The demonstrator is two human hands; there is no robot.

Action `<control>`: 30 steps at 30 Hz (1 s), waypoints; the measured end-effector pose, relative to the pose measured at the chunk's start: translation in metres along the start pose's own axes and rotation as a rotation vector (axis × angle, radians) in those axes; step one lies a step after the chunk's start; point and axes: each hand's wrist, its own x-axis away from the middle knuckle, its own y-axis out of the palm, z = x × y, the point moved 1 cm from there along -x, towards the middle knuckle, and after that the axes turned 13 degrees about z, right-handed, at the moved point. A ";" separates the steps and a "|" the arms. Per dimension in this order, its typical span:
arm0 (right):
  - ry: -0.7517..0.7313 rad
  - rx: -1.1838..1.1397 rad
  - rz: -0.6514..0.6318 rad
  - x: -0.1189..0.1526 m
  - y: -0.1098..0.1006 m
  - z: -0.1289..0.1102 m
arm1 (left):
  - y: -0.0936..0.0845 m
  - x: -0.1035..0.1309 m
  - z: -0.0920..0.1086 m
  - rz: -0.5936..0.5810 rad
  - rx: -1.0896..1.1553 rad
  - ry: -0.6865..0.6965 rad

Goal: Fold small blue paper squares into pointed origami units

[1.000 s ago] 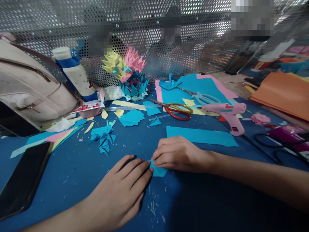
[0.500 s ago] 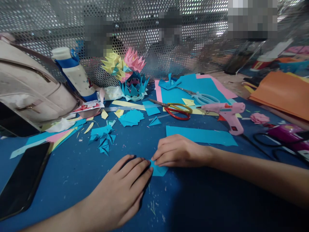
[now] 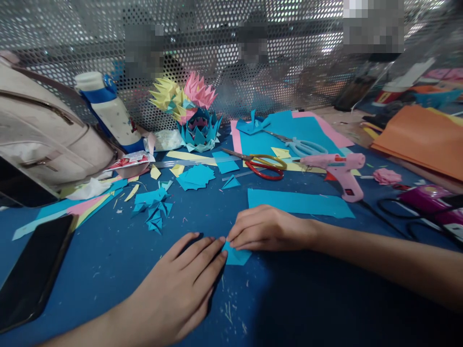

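A small piece of blue paper with a fold lies on the blue table between my hands. My right hand has its fingers bunched together and pinches the paper's upper edge. Stretched out flat from the left, my left hand rests its fingertips on the paper's left edge. The right fingertips cover part of the fold. Just beyond my right hand lies a long blue paper strip. Several folded blue triangular pieces sit in a cluster farther left.
Behind are red-and-yellow-handled scissors, blue-handled scissors and a pink glue gun. A phone lies at left, near a backpack and a bottle. Folded-paper flowers stand against the perforated metal screen.
The view has shifted slightly. Both hands stay at the small blue paper in nearly the same pose, with only a slight shift of the fingers.
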 end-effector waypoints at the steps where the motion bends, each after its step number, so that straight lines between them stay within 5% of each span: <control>1: -0.002 -0.003 -0.004 0.000 0.000 0.000 | 0.000 0.000 0.000 -0.003 -0.005 0.001; 30: -0.020 0.120 -0.065 -0.001 0.000 0.000 | 0.002 0.001 0.002 0.006 -0.046 -0.088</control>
